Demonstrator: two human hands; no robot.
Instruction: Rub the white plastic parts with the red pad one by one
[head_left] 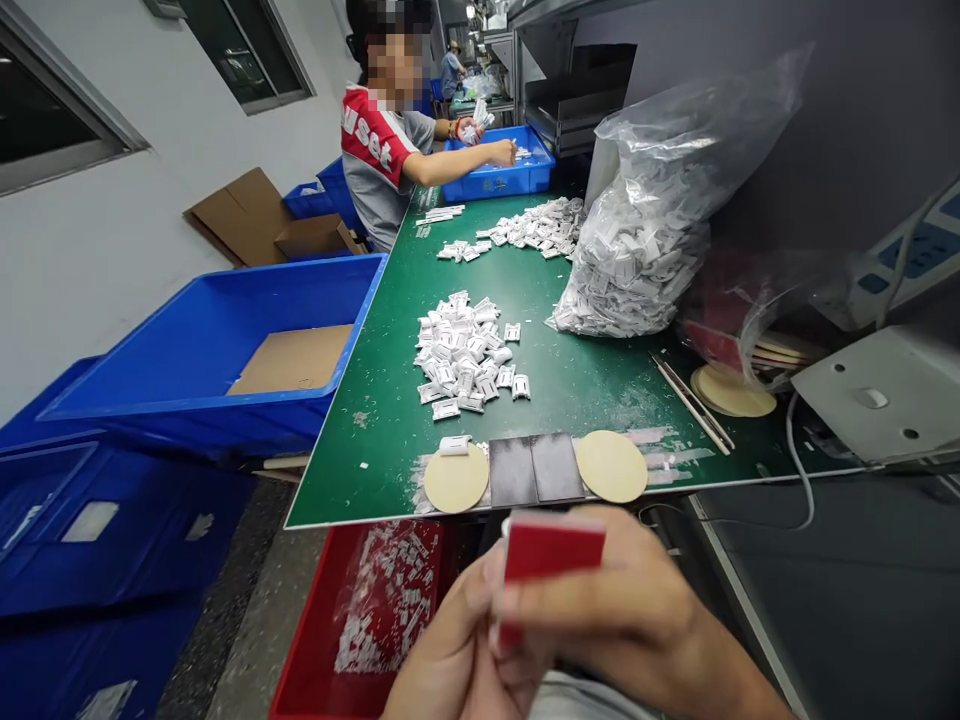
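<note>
1. The right hand (637,600) grasped a flat red block (555,550), its fingers wrapped across the face.
2. The left hand (461,645) had its fingers closed on a pale piece (507,528) at the block's left edge; blur and fingers hid most of that piece.
3. Both hands were in front of the near edge of a green table (375,440), above a red bin (300,640) to the left.
4. Along that edge, 2 dark plates (536,469) lay between 2 round yellow discs (612,466); 1 white part (454,446) lay on the left disc.
5. Beyond them was a pile of white parts (461,355), with a filled clear bag (637,250) farther back on the right.
6. Thin sticks (691,405) lay right of the discs.
7. At the far left side, a person (379,150) reached over a blue tray (495,182), holding white pieces (480,118).
</note>
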